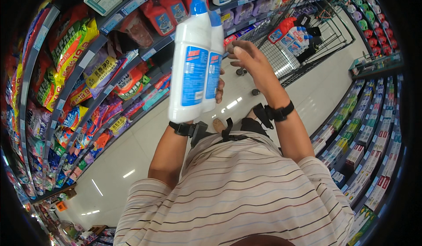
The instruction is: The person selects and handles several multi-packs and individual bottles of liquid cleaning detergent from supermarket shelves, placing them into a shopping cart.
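Note:
Two white plastic cleaner bottles (193, 71) with blue caps and blue printed labels stand side by side, held up before me. My left hand (220, 89) grips them from behind; only its fingertips show past the right edge of the pair, and the rest is hidden by the bottles. To the right of the bottles, my right hand (249, 56) is raised with its fingers apart and nothing in it. Each wrist wears a black strap.
A wire shopping cart (316, 48) stands ahead on the right, holding packs of white bottles (295, 40) and a red bottle (282, 30). Shelves at left carry detergent bags (71, 64) and red bottles (161, 13). Boxed goods (356, 153) line the right-hand shelves.

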The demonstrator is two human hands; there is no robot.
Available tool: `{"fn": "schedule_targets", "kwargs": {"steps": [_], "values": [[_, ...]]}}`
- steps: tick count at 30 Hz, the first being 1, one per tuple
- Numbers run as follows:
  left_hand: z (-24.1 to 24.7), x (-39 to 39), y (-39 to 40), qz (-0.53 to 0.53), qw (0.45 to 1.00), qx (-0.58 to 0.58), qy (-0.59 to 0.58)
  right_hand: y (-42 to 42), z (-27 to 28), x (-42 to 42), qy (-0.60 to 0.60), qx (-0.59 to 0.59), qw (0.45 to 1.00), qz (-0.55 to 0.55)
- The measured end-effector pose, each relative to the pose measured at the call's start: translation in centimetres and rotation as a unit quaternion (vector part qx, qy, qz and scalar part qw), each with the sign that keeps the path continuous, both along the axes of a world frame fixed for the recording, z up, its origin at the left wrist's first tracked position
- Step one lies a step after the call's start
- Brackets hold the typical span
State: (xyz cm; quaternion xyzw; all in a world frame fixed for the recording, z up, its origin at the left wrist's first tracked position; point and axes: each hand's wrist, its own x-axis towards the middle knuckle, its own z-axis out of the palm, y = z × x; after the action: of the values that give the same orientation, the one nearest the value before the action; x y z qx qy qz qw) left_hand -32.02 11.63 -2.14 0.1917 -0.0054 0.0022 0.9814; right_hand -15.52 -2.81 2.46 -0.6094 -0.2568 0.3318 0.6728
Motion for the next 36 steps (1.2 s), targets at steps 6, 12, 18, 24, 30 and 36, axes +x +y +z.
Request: {"fn": "schedule_targets", "kwargs": {"steps": [6, 12, 18, 24, 30, 36], "values": [[0.4, 0.8, -1.3, -0.124, 0.987, -0.087, -0.044, 2.6, -1.6, 0.1, 0.274, 0.146, 0.942, 0.127], [-1.3, 0.7, -1.7, -0.131, 0.984, -0.116, -0.035, 3.0, -2.4, -0.2, 0.356, 0.180, 0.910, 0.116], [-1.7, 0.3, -2.1, -0.107, 0.989, -0.102, 0.013, 3.1, -2.9, -0.7, 0.368, 0.201, 0.904, 0.087], [-1.4, 0.2, -2.2, -0.092, 0.990, -0.088, 0.059, 2.5, -2.2, -1.3, 0.354, 0.200, 0.912, 0.058], [-1.7, -0.2, -2.2, -0.046, 0.993, -0.050, 0.093, 2.0, -2.2, -1.5, 0.338, 0.206, 0.916, 0.058], [-1.3, -0.6, -2.7, 0.013, 0.990, 0.000, 0.143, 1.9, -2.4, -1.6, 0.321, 0.214, 0.921, 0.053]]}}
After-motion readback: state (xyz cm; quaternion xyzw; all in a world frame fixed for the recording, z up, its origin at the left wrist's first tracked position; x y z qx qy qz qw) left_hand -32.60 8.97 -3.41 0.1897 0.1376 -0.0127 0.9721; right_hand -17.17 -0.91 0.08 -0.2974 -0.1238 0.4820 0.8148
